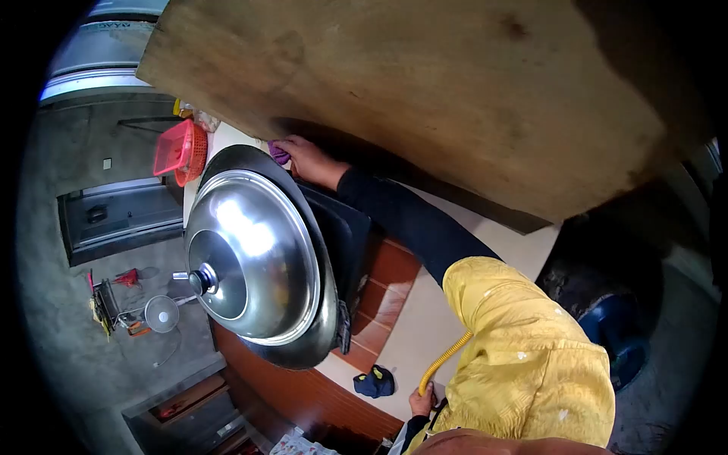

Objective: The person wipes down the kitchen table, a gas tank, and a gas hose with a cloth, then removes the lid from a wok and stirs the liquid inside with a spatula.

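Observation:
The view is turned sideways. My right hand (311, 163) presses a crumpled purple cloth (278, 153) to the pale counter behind a large wok (307, 355); its fingers are closed on the cloth. A shiny domed metal lid (254, 227) with a dark knob covers the wok. Close to my right wrist is a black stove-like panel (343, 227). My left hand (422, 400) is closed around the lower end of a yellow corrugated hose (446, 358). The hose's other end is hidden behind my yellow garment. Near the left hand lies a dark blue bundle with yellow spots (374, 381).
A large wooden board (394, 83) stands along my right arm. Red plastic baskets (182, 152) sit at the counter's far end. Red-brown tiles (383, 288) face the counter's front. A ladle-like strainer (161, 314) hangs on the grey wall. A blue cylinder (618, 337) stands in shadow.

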`<state>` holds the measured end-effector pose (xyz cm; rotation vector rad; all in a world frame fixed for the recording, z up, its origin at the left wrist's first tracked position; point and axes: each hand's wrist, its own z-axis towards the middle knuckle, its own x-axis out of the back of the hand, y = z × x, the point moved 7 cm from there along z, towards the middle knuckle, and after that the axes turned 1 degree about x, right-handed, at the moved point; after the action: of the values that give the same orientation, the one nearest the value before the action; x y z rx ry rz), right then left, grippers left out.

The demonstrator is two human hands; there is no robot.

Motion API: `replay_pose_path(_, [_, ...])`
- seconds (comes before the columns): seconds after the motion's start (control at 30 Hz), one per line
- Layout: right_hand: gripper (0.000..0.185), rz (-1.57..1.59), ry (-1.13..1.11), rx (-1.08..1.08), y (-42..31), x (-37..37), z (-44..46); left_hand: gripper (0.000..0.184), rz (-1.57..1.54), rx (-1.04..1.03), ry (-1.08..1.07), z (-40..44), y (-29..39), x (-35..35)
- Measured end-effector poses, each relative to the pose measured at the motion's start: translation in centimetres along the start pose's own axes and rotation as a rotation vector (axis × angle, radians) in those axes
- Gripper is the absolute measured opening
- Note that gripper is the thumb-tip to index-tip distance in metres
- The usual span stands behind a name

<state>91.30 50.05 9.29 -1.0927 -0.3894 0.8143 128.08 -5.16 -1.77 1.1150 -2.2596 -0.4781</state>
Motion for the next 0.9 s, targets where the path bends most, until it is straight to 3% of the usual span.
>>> replay_pose_path(0.03, [0.036,0.009,-0.001,0.005,0.0,-0.4,0.8,0.026,0.167,0.059,0.052,-0.8,0.7,-0.1])
replay_pose_path(0.1, [0.035,0.265,-0.136,-0.224,0.5,-1.6,2.1,0.025,0.217,0.129,0.003,1.3,-4.9,1.7])
replay_pose_path(0.13, [0.035,0.272,-0.139,-0.218,1.7,-2.6,2.3,0.025,0.134,0.156,-0.009,1.3,-5.4,1.8])
replay_pose_path(0.2, [0.033,-0.404,0.053,0.041,3.0,-3.5,2.7,0.025,0.175,0.161,0.034,1.3,-5.5,2.2])
replay_pose_path(0.23, [0.033,-0.4,0.051,0.042,4.2,-3.8,3.0,0.025,0.218,0.172,0.062,1.4,-5.7,2.2])
replay_pose_path(0.3, [0.03,-0.8,-0.655,-0.114,8.9,-7.3,1.4,0.025,0.117,0.174,0.044,1.3,-6.0,2.1])
replay_pose_path(0.43, [0.029,-0.747,-0.545,-0.092,10.5,-7.8,0.6,0.025,0.242,0.171,0.027,1.0,-4.6,1.7])
replay_pose_path(0.5, [0.027,-0.704,-0.518,-0.337,10.5,-6.4,-0.1,0.025,0.231,0.167,0.047,1.4,-5.4,2.1])
replay_pose_path(0.63, [0.024,-0.499,-0.366,-0.3,9.1,-3.5,-2.0,0.024,0.011,0.016,0.013,-0.3,-0.1,0.0])
replay_pose_path(0.7, [0.024,-0.713,-0.766,-0.194,4.3,-0.8,-4.5,0.026,0.032,0.011,-0.003,0.2,-0.9,0.1])
replay_pose_path(0.77, [0.024,-0.744,-0.772,-0.16,3.6,0.3,-6.3,0.028,0.045,0.029,0.022,0.6,-2.3,0.5])
replay_pose_path(0.83, [0.024,-0.633,-0.621,-0.345,3.0,2.9,-8.2,0.029,0.072,0.015,-0.018,0.2,-1.5,0.3])
replay_pose_path(0.9, [0.023,-0.695,-0.718,-0.328,1.0,4.4,-9.1,0.029,0.101,0.063,-0.003,0.2,-1.7,0.2])
